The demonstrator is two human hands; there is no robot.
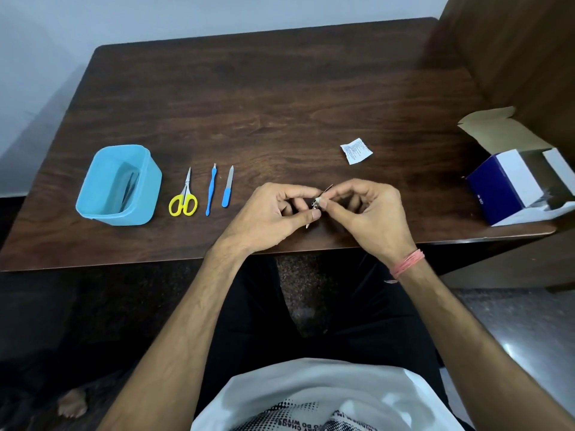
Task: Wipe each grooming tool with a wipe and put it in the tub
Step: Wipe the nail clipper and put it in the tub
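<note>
1. Head view, left hand [273, 213]: fingers are curling inward, thumb and fingertips pinching a thin metal tool [318, 203] over the near edge of the table [280, 98]. One slim end of the tool is sticking out above the fingers, another end is showing below the thumb. What kind of tool it is cannot be told.
2. Head view, right hand [370, 213]: fingers are curling too, thumb and forefinger pinching a small white wipe [318, 200] against the tool's middle — the two hands are meeting fingertip to fingertip. A pink thread band [407, 262] is sitting on this wrist.
3. Blue tub [119, 185]: standing at the left of the table, well apart from the hands; some thin items are lying inside, too dim to name.
4. Tools lying in a row just right of the tub — yellow-handled scissors [184, 197], a long blue-handled pusher [211, 189], a short blue-handled file [227, 188].
5. White sachet [356, 150]: lying torn beyond the right hand.
6. Open box [513, 181]: sitting at the table's right edge, flap raised.
</note>
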